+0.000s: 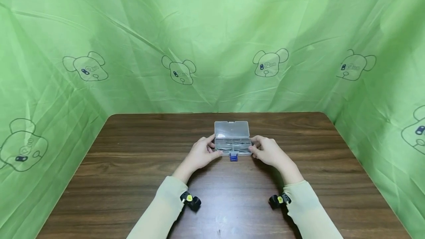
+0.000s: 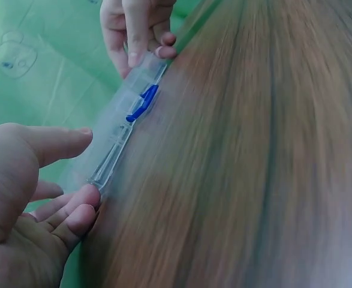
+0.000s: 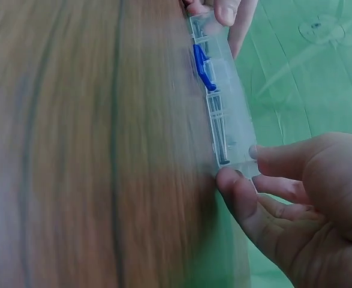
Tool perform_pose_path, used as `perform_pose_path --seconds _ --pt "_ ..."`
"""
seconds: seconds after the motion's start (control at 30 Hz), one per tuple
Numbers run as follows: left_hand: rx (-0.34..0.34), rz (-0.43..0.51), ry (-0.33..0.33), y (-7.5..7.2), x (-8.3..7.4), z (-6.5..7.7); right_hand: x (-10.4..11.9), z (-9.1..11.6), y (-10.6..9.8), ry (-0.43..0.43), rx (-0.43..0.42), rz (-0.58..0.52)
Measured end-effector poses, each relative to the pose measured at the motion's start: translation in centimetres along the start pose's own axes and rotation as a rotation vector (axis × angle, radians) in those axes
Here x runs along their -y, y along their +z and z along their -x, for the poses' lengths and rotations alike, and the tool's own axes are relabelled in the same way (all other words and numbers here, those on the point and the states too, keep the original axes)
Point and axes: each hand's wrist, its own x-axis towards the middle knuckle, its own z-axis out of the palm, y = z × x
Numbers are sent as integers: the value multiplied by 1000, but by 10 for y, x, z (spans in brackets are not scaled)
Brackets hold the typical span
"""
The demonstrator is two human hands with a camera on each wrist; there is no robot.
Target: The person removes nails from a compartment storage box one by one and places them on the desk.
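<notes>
A small clear plastic box (image 1: 232, 146) stands on the table with its lid (image 1: 231, 129) raised at the back. Thin metal nails (image 1: 237, 142) lie in its divided compartments, and a blue latch (image 1: 234, 157) hangs at the front middle. My left hand (image 1: 201, 153) holds the box's left end, thumb by the front corner and fingers along the side. At the opposite end my right hand (image 1: 268, 151) grips the right side between thumb and fingers. The right wrist view shows nails (image 3: 220, 132) through the clear front wall, close to that hand's fingertips (image 3: 235, 186).
The brown wood-grain table (image 1: 132, 172) has rounded far corners. A green cloth (image 1: 219, 40) printed with bear heads surrounds it at the back and both sides. A small black camera is strapped at each wrist, over pale sleeves (image 1: 159, 209).
</notes>
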Motion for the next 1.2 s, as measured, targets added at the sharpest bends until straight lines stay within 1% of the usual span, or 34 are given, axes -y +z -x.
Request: perform_pose_path --seconds 0.1,0.3,0.4,0.5,0.6,0.73,0.8,0.9,1.0,1.1,1.2 --pt "-3 10 -6 -9 6 9 8 -2 7 -7 22 -22" --pt "10 18 -5 -21 14 30 19 3 21 -2 49 -64" --pt "-22 34 -21 -26 18 36 22 3 27 -13 62 -123" --pt "-52 51 -38 -28 22 41 21 2 32 -42 84 -178" --pt "-56 66 -54 -29 24 46 16 0 35 -35 107 -256" --pt "-49 89 -69 -30 26 48 9 -3 36 -18 147 -366" --pt "-37 118 -76 -30 28 48 6 -3 36 -20 170 -392" --pt "-16 179 -68 -30 30 48 4 -3 35 -20 187 -401" --pt "-3 223 -37 -29 33 45 3 -3 34 -16 180 -399" --pt "-7 228 -9 -28 36 42 2 -4 32 -22 172 -400" --pt "-9 224 3 -27 39 41 2 -4 29 -30 174 -387"
